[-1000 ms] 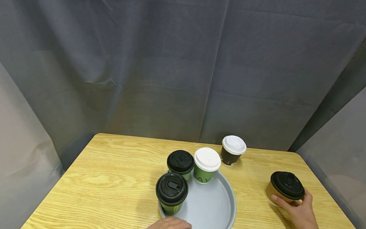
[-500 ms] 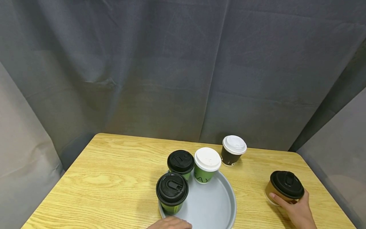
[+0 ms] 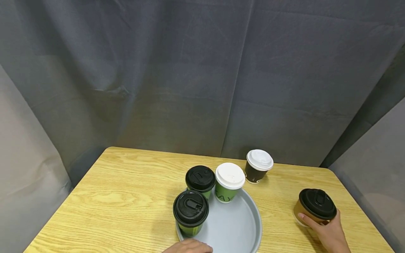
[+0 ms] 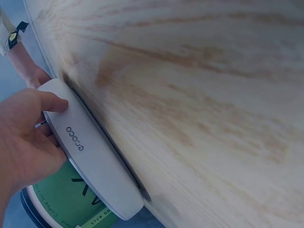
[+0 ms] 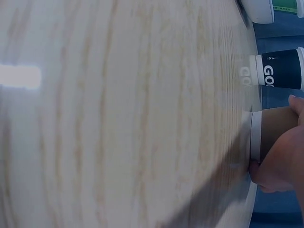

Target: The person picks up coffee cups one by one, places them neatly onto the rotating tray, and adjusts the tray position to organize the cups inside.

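In the head view my right hand (image 3: 330, 233) holds a brown paper coffee cup (image 3: 302, 212) with a black lid, thumb on its near left side and fingers around the right. The right wrist view has this brown cup (image 5: 275, 127) upright, its white base right at the tabletop. My left hand (image 3: 190, 247) is at the near left rim of a round grey tray (image 3: 257, 225). From the left wrist, its thumb presses the tray's outer wall (image 4: 102, 159) while the fingers curl over the rim. Two black-lidded green cups (image 3: 190, 229) and a white-lidded green cup (image 3: 225, 194) stand on the tray.
A dark cup (image 3: 254, 174) with a white lid stands on the wooden table (image 3: 126, 196) behind the tray, toward the right. Grey cloth (image 3: 177, 77) hangs behind the table's far edge and along both sides.
My right hand and the brown cup have shifted very slightly up and left in the head view, then stayed put. The left hand, the tray and its cups hold still.
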`<state>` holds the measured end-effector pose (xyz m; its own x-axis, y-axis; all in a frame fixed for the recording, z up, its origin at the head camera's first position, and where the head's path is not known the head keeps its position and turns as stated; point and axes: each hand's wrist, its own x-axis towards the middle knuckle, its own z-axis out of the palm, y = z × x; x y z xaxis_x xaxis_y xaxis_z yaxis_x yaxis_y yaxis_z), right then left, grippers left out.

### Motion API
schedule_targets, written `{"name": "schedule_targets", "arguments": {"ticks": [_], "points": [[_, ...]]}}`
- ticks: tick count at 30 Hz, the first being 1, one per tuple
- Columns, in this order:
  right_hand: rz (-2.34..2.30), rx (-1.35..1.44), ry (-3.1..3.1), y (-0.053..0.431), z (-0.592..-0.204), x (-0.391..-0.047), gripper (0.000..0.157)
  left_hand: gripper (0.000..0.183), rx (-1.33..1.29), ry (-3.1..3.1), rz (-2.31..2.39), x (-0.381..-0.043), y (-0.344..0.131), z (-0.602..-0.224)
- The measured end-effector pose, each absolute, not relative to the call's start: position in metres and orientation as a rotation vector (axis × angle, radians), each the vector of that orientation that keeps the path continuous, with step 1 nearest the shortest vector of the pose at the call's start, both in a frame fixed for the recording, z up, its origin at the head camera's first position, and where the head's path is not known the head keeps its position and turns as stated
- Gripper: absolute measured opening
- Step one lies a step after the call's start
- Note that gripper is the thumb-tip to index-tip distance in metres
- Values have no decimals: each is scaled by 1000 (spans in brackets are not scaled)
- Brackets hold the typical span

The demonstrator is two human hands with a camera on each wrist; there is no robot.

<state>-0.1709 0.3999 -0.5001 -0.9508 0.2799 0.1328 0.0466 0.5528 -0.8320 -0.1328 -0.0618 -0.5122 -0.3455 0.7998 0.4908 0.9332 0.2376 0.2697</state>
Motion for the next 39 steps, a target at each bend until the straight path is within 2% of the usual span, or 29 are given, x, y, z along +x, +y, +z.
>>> {"name": "schedule_targets", "arguments": {"ticks": [7,17,25,31,39], "points": [[1355,-205,-2484,399,-501,-171,72,23,-1612,-2301,-776,-133,-62,-512],[1371,51,-2424,394,-494,-171,69,23,-1629,-2258,-766,-133,-62,-513],[1343,104,-2436,384,-486,-166,69,23,-1639,-2277,-745,-133,-62,-511],[1364,160,-2429,376,-483,-163,64,25,-1626,-2289,-747,-133,-62,-512],[1428,112,-2430,358,-471,-155,68,25,-1617,-2314,-731,-133,-63,-513]]}}
